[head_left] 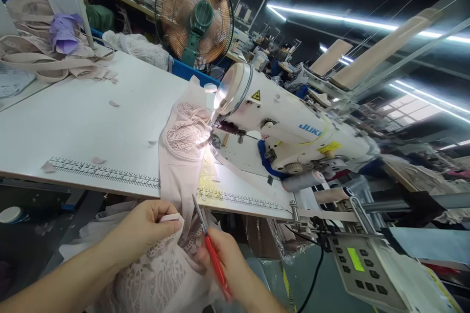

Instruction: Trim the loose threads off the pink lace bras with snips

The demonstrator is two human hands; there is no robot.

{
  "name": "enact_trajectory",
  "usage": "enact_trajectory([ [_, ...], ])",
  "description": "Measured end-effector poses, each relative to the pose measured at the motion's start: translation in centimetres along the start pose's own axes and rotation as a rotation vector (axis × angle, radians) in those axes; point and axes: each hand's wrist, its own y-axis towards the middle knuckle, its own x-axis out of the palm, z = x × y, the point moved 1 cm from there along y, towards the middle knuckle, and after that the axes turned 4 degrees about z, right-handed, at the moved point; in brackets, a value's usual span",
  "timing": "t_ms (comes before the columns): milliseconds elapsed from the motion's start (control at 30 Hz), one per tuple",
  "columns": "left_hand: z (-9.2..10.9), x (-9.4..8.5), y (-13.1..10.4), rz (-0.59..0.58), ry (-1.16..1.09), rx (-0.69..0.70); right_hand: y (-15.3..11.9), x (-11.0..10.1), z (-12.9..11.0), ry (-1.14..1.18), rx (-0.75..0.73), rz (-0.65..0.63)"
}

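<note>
My left hand (134, 234) is closed, pinching the edge of a pale pink lace garment (152, 276) just in front of the table edge. The garment hangs down in folds over my lap. My right hand (231, 257) is wrapped round red-handled scissors (215, 257), their slim metal blades pointing up and away, beside the cloth. Another pale pink lace piece (183, 139) lies on the table, its far right side under the lit head of the sewing machine (282, 112). Its plain band runs down over the table's front edge.
Fabric straps and a purple piece (66, 32) are heaped at the back left of the white table (110, 122), which bears printed rulers and small scraps. A large fan (194, 14) stands behind. Thread cones and a control panel (358, 264) are at the right.
</note>
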Motion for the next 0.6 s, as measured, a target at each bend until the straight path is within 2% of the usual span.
enact_trajectory([
  [100,0.0,-0.8,0.1,-0.004,-0.037,0.000,0.1,-0.3,-1.0,0.017,-0.067,0.063],
  [200,0.2,-1.9,0.1,0.015,-0.022,0.003,0.0,0.4,-1.0,-0.023,-0.128,0.031],
  [367,0.6,-3.9,-0.5,0.024,-0.004,-0.044,-0.3,1.6,0.1,-0.136,-0.059,0.019],
  [533,1.2,-4.9,-0.9,0.050,0.025,-0.026,-1.3,1.3,-0.3,-0.140,-0.081,-0.080],
  [600,1.7,-5.5,-1.2,0.085,0.049,0.003,-1.9,1.1,-0.5,-0.105,-0.087,-0.074],
])
